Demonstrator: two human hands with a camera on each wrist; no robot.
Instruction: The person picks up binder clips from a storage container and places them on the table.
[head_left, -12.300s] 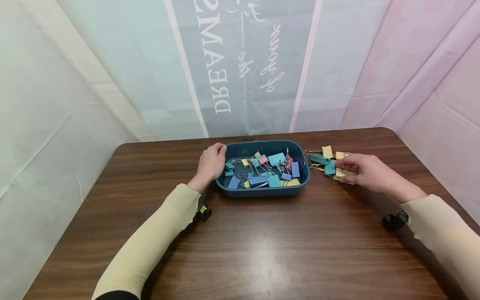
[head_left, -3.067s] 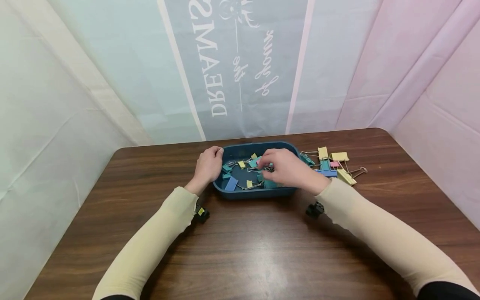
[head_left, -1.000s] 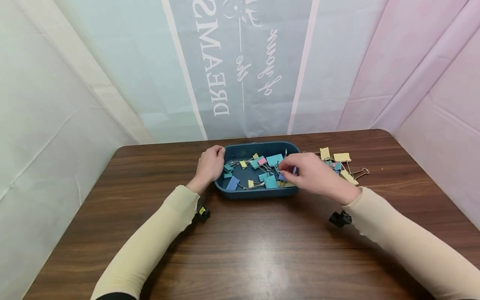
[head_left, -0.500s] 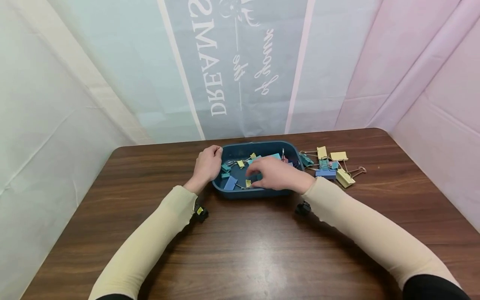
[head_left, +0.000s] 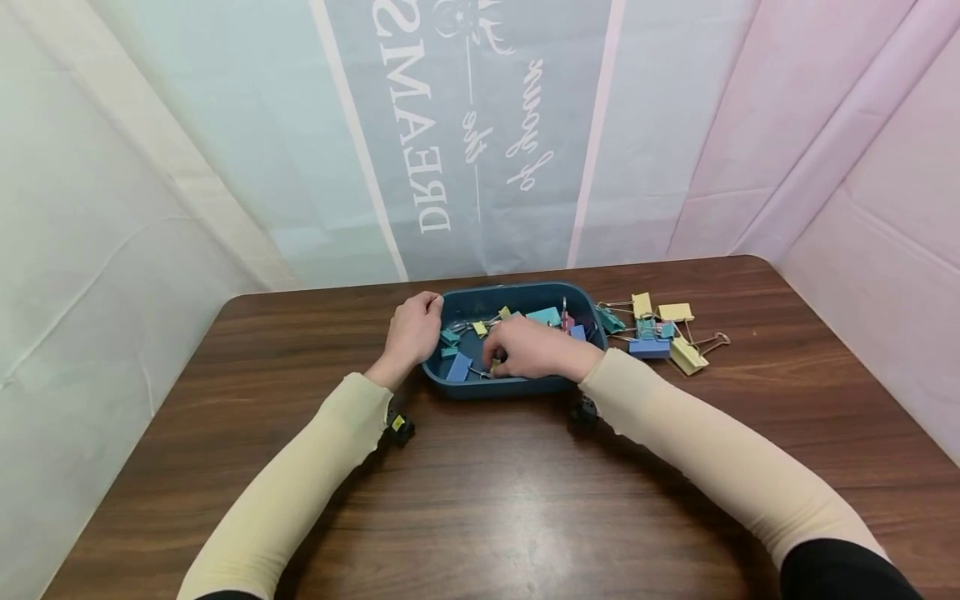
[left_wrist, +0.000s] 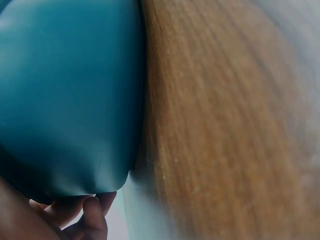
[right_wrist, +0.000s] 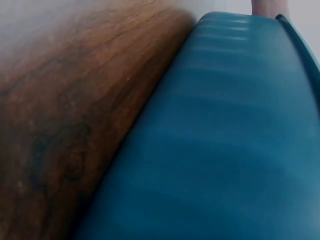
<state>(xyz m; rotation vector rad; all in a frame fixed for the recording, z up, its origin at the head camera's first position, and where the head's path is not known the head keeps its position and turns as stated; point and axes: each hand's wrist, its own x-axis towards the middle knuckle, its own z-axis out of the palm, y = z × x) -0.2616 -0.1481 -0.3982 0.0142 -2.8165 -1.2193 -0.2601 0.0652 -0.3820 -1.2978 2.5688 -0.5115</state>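
Note:
A dark blue plastic tray point(head_left: 448, 388) holds loose binder clips in teal, blue, yellow and pink. My left hand point(head_left: 412, 335) grips its left end, with fingers and thumb at the rim; the left wrist view shows those fingers under the tray wall point(left_wrist: 75, 110). Inside the tray, my right hand point(head_left: 534, 347) pinches a small yellow binder clip point(head_left: 495, 365) near the front wall, covering several clips behind it. A blue binder clip point(head_left: 459, 367) lies just left of the fingertips. In the right wrist view only the tray's outer wall point(right_wrist: 215, 135) shows, not the right fingers.
Right of the tray, several binder clips lie in a loose pile on the wooden table point(head_left: 480, 492), among them a blue clip point(head_left: 649, 349) and a large yellow clip point(head_left: 687, 357). A printed cloth point(head_left: 480, 133) hangs behind the table's back edge.
My right hand has moved from the pile leftward into the tray, its fingers closing on the small yellow clip. The pile has gained clips, including a blue one. My left hand stays on the rim.

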